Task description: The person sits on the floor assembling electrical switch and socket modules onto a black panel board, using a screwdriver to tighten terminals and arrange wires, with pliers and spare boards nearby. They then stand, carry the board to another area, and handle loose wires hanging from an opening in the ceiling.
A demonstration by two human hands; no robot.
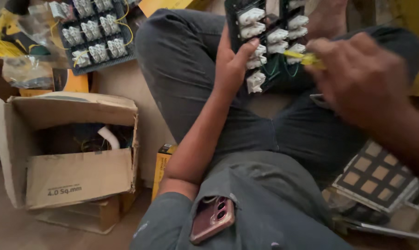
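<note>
Two hands (232, 69) (357, 78), two switch panels (269, 41) (94, 37), one cardboard box (70, 176)

Little free room lies around either grip. The switch panel (269, 44) fills the gap between the left hand (232, 65) and right hand (357, 74), and the person's raised knees close in behind and below. Far left of the left grip, the open cardboard box (70, 153) and a second switch panel (96, 34) crowd the floor; below the right grip lies a gridded plate (376, 173).
</note>
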